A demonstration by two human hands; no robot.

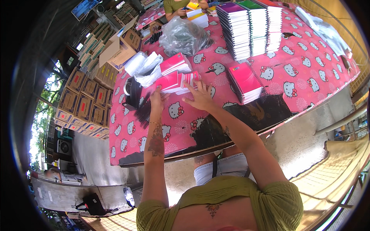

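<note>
In front of me lies a low pile of pink-covered notebooks (169, 81), its pages fanned at the right. My left hand (157, 99) grips the near left corner of the pile, thumb by the top cover and fingers along the near edge. My right hand (201, 97) reaches over the pile's right side with its fingers spread, fingertips touching the fanned part. Directly behind sits another stack of pink-covered notebooks (176, 64). Black spiral binding coils (143, 111) lie beside my left hand. To the right stands a spiral-bound pink notebook stack (245, 81).
Tall stacks of purple, green and red spiral notebooks (248, 30) rise at the back right. White plastic (144, 68), a clear plastic bag (183, 36) and a roll of tape (127, 88) are on the patterned tablecloth (289, 71). Cartons (83, 100) stand left; a co-worker (181, 8) handles notebooks opposite.
</note>
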